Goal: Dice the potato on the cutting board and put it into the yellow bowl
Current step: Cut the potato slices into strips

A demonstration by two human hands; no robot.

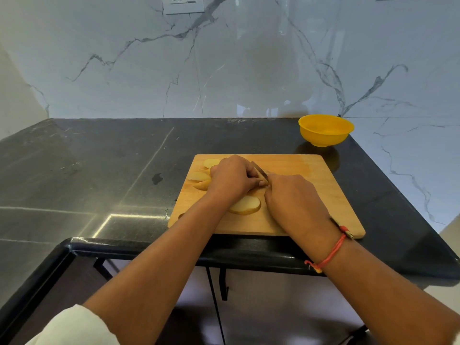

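— Left hand (231, 179): status?
— Fingers curled down over a potato piece on the cutting board (311, 175). The hand covers that piece almost entirely. The knuckles sit against the flat of the knife (259, 170) blade.

— Right hand (295, 200)?
— Closed round the knife handle, which is hidden inside the fist. Only the blade shows, angled away from the person, between the two hands. A red thread bracelet (328, 255) circles the right wrist.

— Location of the remaining potato?
— All on the board. One large oval slice (245, 205) lies flat, cut face up, on the near side of the left hand and just beside the right. Several wedges (199, 176) lie at the board's far left, partly behind the left hand.

— Yellow bowl (323, 138)?
— Upright on the black countertop (99, 170), past the board's far right corner and apart from it, close to the marble wall (249, 58).

— Board position?
— Flat at the counter's near edge. A white sleeve (74, 327) shows at the lower left of the view, and a wall socket (184, 3) at the top.
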